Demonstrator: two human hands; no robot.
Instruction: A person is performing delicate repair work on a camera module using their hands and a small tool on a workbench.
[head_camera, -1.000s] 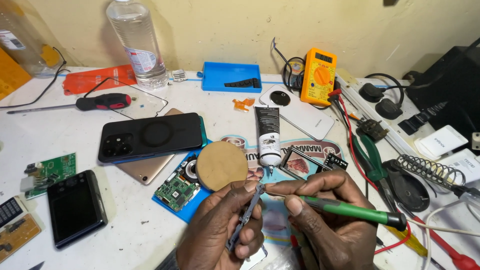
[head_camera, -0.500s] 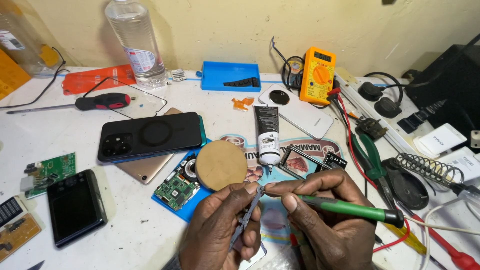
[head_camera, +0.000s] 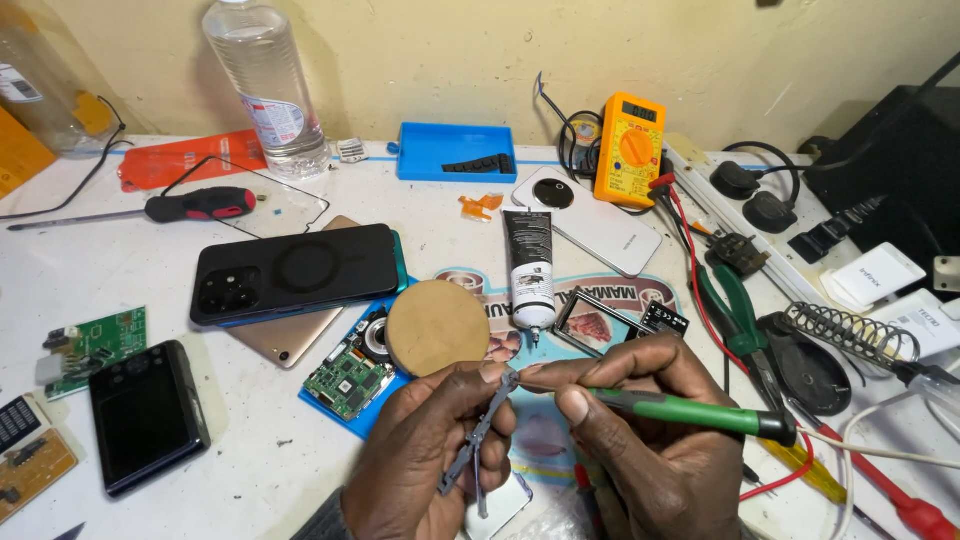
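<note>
The left hand closes its grip on a thin grey metal frame piece, low at the front of the white counter. The right hand grips a green-handled soldering iron tight, its tip touching the piece's top end. Just behind stands a black tube with a white label. At the back are a clear bottle with a white label and a blue tray.

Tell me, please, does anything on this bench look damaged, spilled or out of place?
Nothing looks spilled. A bare green circuit board pokes out from under the round tan disc, and another loose board lies at the left edge. The left hand pinches a thin grey strip.
</note>
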